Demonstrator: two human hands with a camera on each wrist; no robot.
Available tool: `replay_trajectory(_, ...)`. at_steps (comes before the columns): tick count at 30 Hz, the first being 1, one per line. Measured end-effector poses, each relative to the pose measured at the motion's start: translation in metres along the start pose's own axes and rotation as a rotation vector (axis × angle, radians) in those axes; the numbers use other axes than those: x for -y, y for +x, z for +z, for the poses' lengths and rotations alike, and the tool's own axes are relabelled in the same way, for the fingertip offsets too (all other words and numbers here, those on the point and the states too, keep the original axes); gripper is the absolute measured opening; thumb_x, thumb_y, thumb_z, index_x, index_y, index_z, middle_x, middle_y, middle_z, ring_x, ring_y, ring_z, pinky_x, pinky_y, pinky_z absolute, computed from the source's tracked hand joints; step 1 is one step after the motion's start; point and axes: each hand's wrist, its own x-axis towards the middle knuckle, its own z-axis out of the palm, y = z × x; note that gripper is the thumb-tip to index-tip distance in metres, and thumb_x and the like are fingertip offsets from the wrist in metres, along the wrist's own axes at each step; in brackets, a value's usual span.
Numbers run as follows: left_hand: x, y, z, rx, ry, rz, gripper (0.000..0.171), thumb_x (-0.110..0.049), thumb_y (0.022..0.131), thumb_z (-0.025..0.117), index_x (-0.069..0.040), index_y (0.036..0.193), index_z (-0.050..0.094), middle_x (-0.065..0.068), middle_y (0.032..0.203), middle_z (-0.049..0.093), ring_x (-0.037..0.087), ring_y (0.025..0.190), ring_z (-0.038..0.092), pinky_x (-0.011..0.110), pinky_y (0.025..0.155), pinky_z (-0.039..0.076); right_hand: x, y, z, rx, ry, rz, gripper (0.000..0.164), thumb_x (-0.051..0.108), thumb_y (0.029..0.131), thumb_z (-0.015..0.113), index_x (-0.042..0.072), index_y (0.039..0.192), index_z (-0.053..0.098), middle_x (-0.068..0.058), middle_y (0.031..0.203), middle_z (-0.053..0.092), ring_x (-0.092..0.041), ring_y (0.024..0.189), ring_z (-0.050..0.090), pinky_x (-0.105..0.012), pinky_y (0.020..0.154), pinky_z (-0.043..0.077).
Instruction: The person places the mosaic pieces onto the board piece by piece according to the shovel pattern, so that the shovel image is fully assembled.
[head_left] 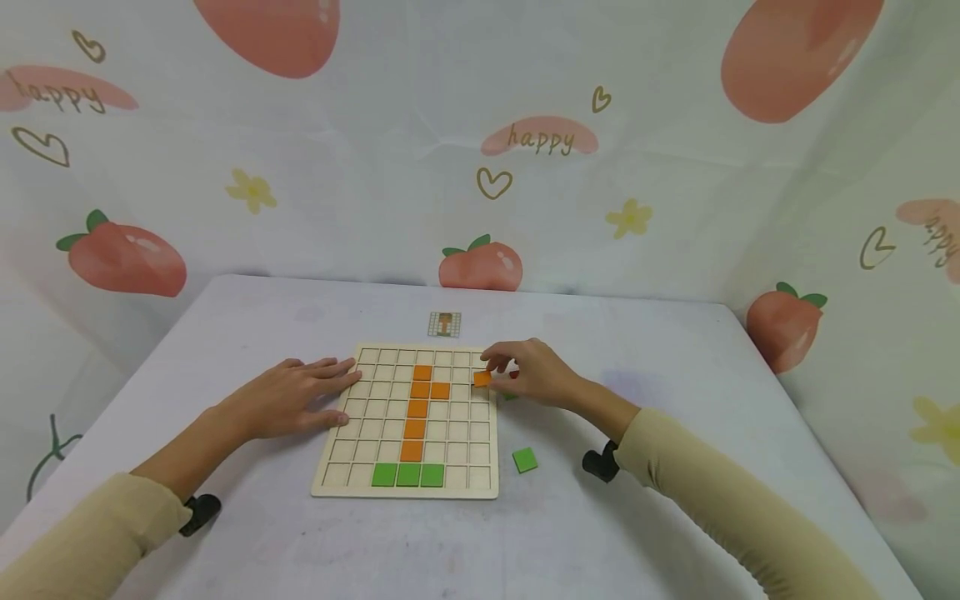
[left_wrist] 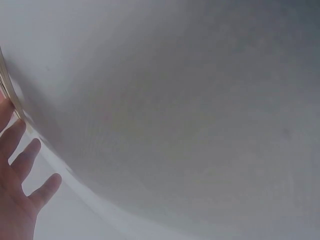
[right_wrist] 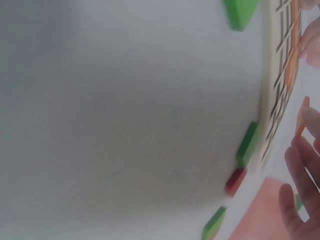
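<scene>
A pale wooden grid board lies on the table. On it, several orange tiles form a column, with one more orange tile beside it. Three green tiles make a row below the column. My left hand rests with straight fingers along the board's left edge, its fingertips at the rim in the left wrist view. Between thumb and fingers, my right hand pinches an orange tile over the board's upper right. The right wrist view shows that tile edge-on, above the board's surface.
Right of the board lies a loose green tile. More green and red tiles lie near the board's right edge, partly hidden by my right hand in the head view. A small patterned card sits behind the board, before a printed cloth backdrop.
</scene>
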Motion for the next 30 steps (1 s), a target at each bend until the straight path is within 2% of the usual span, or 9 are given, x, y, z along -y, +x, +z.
replay_trajectory(11, 0.002, 0.0, 0.002, 0.002, -0.004, -0.001, 0.07, -0.061, 0.095, 0.053, -0.014, 0.147, 0.052, 0.01, 0.151, 0.048, 0.035, 0.134, 0.049, 0.059, 0.097, 0.043, 0.023, 0.028, 0.013, 0.004, -0.004, -0.019, 0.035, 0.018, 0.087, 0.079, 0.001, 0.116, 0.069, -0.002, 0.097, 0.073, -0.016, 0.089, 0.065, -0.034, 0.083, 0.054)
replay_trajectory(16, 0.001, 0.0, 0.001, -0.008, -0.002, 0.005, 0.069, -0.059, 0.095, 0.055, -0.013, 0.146, 0.052, 0.01, 0.15, 0.049, 0.035, 0.134, 0.05, 0.059, 0.097, 0.044, 0.033, 0.039, 0.019, 0.005, -0.007, -0.027, 0.034, 0.018, 0.087, 0.079, 0.002, 0.115, 0.07, -0.003, 0.098, 0.073, -0.016, 0.09, 0.066, -0.03, 0.084, 0.052)
replay_trajectory(30, 0.001, -0.001, 0.0, 0.007, -0.008, -0.005, 0.069, -0.059, 0.095, 0.054, -0.013, 0.147, 0.051, 0.01, 0.151, 0.047, 0.035, 0.134, 0.049, 0.06, 0.098, 0.043, 0.049, 0.063, 0.045, 0.04, -0.035, 0.009, 0.034, 0.025, 0.089, 0.077, 0.007, 0.117, 0.07, 0.001, 0.098, 0.073, -0.013, 0.091, 0.065, -0.028, 0.084, 0.05)
